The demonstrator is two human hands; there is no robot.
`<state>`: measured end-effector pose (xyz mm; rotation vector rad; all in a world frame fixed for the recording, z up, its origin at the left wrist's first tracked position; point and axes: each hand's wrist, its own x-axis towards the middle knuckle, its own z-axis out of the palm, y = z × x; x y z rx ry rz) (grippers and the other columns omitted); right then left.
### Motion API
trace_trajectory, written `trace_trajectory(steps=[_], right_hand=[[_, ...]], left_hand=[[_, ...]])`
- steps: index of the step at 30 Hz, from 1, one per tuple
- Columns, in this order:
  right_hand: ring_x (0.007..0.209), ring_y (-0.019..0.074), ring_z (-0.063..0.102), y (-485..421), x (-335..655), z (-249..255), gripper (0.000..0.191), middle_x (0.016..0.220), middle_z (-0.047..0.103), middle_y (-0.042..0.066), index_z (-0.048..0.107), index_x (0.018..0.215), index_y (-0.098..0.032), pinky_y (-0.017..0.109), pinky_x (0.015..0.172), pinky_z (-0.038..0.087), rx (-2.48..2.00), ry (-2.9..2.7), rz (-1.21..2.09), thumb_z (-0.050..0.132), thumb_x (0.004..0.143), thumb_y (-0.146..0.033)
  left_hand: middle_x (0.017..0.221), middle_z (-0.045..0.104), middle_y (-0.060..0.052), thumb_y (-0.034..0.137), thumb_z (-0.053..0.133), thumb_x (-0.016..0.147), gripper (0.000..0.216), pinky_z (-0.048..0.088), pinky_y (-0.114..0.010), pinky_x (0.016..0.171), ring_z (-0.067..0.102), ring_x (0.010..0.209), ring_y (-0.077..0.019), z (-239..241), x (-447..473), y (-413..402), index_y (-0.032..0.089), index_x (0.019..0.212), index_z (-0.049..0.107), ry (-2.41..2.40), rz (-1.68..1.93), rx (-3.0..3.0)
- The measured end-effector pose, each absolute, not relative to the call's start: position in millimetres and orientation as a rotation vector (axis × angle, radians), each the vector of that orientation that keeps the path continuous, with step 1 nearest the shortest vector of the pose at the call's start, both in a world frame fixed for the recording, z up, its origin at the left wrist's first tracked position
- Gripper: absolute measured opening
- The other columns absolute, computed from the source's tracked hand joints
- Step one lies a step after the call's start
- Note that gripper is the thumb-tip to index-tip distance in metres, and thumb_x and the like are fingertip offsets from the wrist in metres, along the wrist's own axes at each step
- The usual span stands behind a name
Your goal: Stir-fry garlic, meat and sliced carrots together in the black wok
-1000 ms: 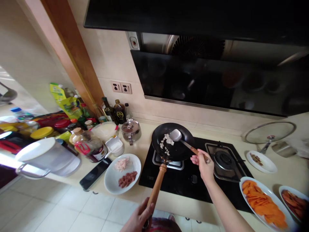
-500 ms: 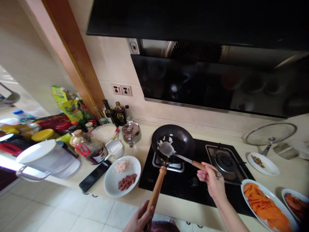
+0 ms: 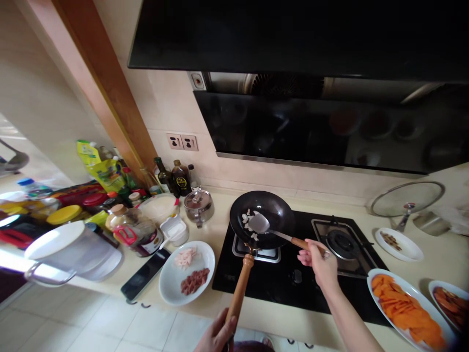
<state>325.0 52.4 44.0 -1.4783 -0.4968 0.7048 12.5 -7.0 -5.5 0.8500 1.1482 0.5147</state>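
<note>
Nearest, the left hand (image 3: 218, 333) is wrapped around the wooden handle (image 3: 240, 288) of the black wok (image 3: 277, 208); the right hand (image 3: 320, 262), well apart from it, grips the spatula (image 3: 259, 223); on the counter (image 3: 222, 212) at left, a white plate (image 3: 168, 283) bears 2 heaps, pale strips (image 3: 185, 257) and dark red pieces (image 3: 195, 281), with a phone (image 3: 145, 276) just beside it; at right is an oval dish (image 3: 417, 292) of orange slices (image 3: 403, 308); farther in, the wok sits over the left of 2 burners on the stove (image 3: 271, 278), the spatula's blade down among small white bits (image 3: 254, 236); beyond, a lidded pot (image 3: 199, 208) stands near dark bottles (image 3: 181, 178); a glass lid (image 3: 408, 198) leans toward the wall at far right.
</note>
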Motion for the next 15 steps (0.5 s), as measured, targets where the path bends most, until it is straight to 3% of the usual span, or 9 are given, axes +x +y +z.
trace_trajectory(steps=[4, 8, 15], right_hand=[[0.046, 0.0199, 0.065, 40.3, 335.7, 57.0, 0.042, 0.055, 0.066, 0.004, 0.063, 0.096, -0.012, 0.025, 0.04, 0.052, -1.51, -0.592, 0.571, 0.064, 0.073, -0.048], [0.06, 0.02, 0.069, 49.0, 331.8, 53.8, 0.045, 0.067, 0.069, 0.006, 0.064, 0.101, -0.014, 0.028, 0.055, 0.057, -1.535, -0.807, 0.514, 0.062, 0.076, -0.051], [0.06, 0.0214, 0.069, 67.4, 331.5, 36.3, 0.047, 0.066, 0.069, 0.005, 0.06, 0.103, -0.014, 0.031, 0.055, 0.058, -1.431, -0.766, 0.613, 0.062, 0.076, -0.052]], left_hand=[[0.056, 0.054, 0.001, 0.07, 0.062, 0.061, 0.075, 0.042, -0.022, 0.053, 0.05, 0.054, -0.0122, -2.6, 10.8, -7.7, 0.013, 0.109, 0.061, 1.146, 0.533, 0.852], [0.067, 0.061, -0.002, 0.068, 0.065, 0.059, 0.073, 0.044, -0.022, 0.057, 0.054, 0.061, -0.0137, -2.7, 8.4, -7.6, 0.015, 0.109, 0.062, 1.168, 0.55, 0.85], [0.071, 0.062, -0.002, 0.075, 0.064, 0.048, 0.106, 0.043, -0.021, 0.057, 0.054, 0.061, -0.0132, -11.9, 11.6, -6.0, 0.005, 0.126, 0.045, 1.225, 0.47, 0.773]])
